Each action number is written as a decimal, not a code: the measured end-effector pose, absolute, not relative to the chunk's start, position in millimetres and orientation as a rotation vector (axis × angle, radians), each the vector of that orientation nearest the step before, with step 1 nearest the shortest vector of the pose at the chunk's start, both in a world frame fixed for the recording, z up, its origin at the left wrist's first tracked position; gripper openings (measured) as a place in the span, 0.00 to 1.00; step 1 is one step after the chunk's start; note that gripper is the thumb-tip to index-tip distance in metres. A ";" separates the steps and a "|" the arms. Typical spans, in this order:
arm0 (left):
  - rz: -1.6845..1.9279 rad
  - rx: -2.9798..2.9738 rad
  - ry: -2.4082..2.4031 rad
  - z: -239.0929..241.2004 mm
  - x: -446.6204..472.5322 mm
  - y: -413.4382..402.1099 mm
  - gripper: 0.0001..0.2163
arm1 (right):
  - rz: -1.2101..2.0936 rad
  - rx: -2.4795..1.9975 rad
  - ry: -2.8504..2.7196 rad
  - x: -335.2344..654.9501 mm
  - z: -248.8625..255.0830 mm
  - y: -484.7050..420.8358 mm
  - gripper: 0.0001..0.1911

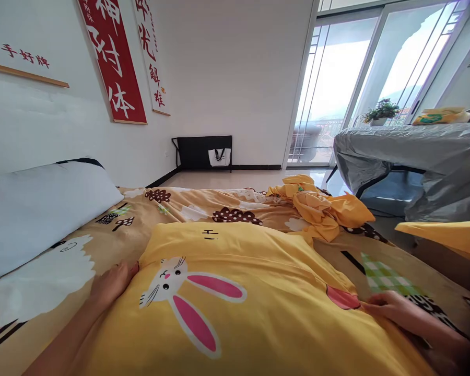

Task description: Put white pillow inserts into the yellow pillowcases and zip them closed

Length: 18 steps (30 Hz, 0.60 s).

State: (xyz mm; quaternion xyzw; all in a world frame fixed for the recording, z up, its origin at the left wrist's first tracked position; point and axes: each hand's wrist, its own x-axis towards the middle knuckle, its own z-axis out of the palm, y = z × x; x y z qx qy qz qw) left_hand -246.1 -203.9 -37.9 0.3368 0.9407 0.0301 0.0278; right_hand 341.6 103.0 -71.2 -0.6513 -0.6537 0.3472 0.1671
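A yellow pillow [270, 292] with a printed white rabbit, long pink ears and small black letters lies in front of me on the patterned bed sheet [133, 230]. On its left edge, my left hand [113, 282] is closed with the fingers curled on the fabric. My right hand [395, 310] pinches the opposite edge, beside a pink printed patch. The fabric is wrinkled between the two hands. Beyond the pillow's far right corner sits a crumpled heap of yellow-orange cloth [317, 206].
A white pillow or cushion [50, 209] rests along the bed's left side. More yellow cloth [450, 235] shows at the right edge. Past the bed stand a table under a grey plastic cover [407, 146] and a folded black frame [199, 151] against the wall.
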 end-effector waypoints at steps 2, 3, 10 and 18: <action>-0.071 1.264 3.044 -22.4 -233.6 -189.7 0.19 | 0.613 -1.829 -2.155 326.7 -59.1 118.1 0.06; -0.084 1.417 3.063 -13.4 -223.1 -176.7 0.20 | 0.397 -1.758 -2.212 309.3 -49.7 120.7 0.12; 0.276 2.015 2.532 16.3 -123.0 -17.3 0.23 | 0.145 -1.070 -2.448 96.2 5.9 81.0 0.28; 0.150 1.588 2.542 -45.7 -190.2 10.2 0.25 | 0.513 -1.197 -2.635 93.6 -62.5 127.6 0.29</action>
